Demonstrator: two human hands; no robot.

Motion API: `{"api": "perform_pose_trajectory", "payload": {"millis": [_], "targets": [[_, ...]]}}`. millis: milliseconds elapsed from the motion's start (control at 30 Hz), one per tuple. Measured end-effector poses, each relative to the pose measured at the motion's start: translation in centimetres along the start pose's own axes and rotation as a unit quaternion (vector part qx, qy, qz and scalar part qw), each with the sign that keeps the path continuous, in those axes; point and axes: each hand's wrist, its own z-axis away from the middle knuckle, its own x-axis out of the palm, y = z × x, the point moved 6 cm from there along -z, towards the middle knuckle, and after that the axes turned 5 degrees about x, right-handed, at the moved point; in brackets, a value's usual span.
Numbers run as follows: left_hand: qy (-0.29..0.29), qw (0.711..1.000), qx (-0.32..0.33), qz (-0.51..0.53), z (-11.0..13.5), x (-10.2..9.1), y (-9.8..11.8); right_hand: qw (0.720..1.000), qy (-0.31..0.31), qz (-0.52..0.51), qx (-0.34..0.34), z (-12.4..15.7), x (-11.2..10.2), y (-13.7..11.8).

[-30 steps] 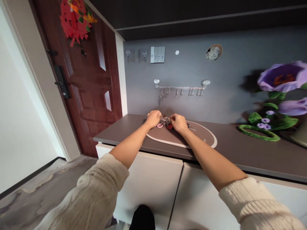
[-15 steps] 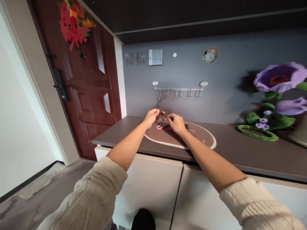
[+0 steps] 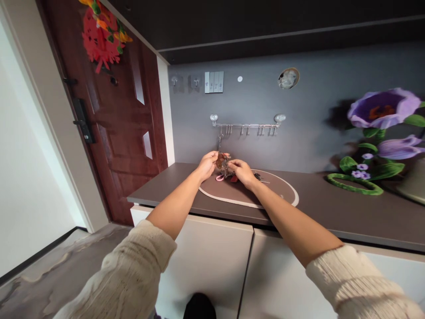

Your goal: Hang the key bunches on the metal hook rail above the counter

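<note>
Both my hands meet over an oval brown mat point(image 3: 265, 197) on the dark countertop point(image 3: 332, 212). My left hand point(image 3: 206, 164) pinches a bunch of keys point(image 3: 223, 163) with a brown fob, lifted a little above the mat. My right hand point(image 3: 242, 171) is closed on the same bunch from the right. A pink loop point(image 3: 219, 177) and a red tag point(image 3: 234, 178) of more keys lie on the mat just below. Other keys point(image 3: 259, 177) lie to the right of my right hand.
A metal hook rail point(image 3: 246, 126) is on the grey wall above, with one key point(image 3: 219, 141) hanging at its left end. A dark red door point(image 3: 113, 110) stands at the left. Purple artificial flowers point(image 3: 385, 128) are at the right. White cabinet doors point(image 3: 206, 261) are below the counter.
Both hands have lifted the bunch of keys off the mat and raised it slightly. The camera has tilted a little.
</note>
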Motion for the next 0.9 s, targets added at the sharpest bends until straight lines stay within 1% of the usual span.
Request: {"api": "perform_pose_trajectory", "payload": {"millis": [33, 133, 233, 300, 467, 567, 700, 800, 900], "targets": [[0.001, 1.000, 0.004, 0.001, 0.0, 0.0, 0.0, 0.999, -0.004, -0.035, 0.010, 0.1, 0.0, 0.1], [0.009, 1.000, 0.009, 0.009, 0.0, -0.1, 0.2, 0.994, 0.012, -0.109, 0.028, 0.2, -0.3, 0.1], [0.013, 1.000, 0.010, 0.011, 0.0, -0.2, 0.4, 0.984, 0.016, -0.170, 0.041, 0.1, -0.5, 0.1], [0.012, 1.000, 0.008, -0.008, -0.1, -0.3, 0.4, 0.979, 0.016, -0.198, 0.044, -0.1, -0.6, 0.2], [0.009, 0.997, -0.002, -0.082, -0.1, -0.3, 0.0, 0.968, 0.052, -0.242, 0.041, -0.6, -1.6, 0.3], [-0.014, 0.997, -0.015, -0.081, -0.1, 0.0, -0.5, 0.963, 0.068, -0.256, 0.038, -0.6, -2.1, -0.1], [-0.019, 0.997, -0.051, -0.060, 0.0, 0.1, -1.3, 0.959, 0.063, -0.275, 0.029, -0.3, -2.4, -0.6], [-0.019, 0.994, -0.064, -0.084, 0.1, -0.1, -1.7, 0.955, 0.059, -0.289, 0.030, -0.2, -2.3, -0.5], [-0.030, 0.992, -0.063, -0.107, 0.2, -0.1, -1.7, 0.961, 0.063, -0.270, 0.023, -0.2, -2.2, -0.4]]}}
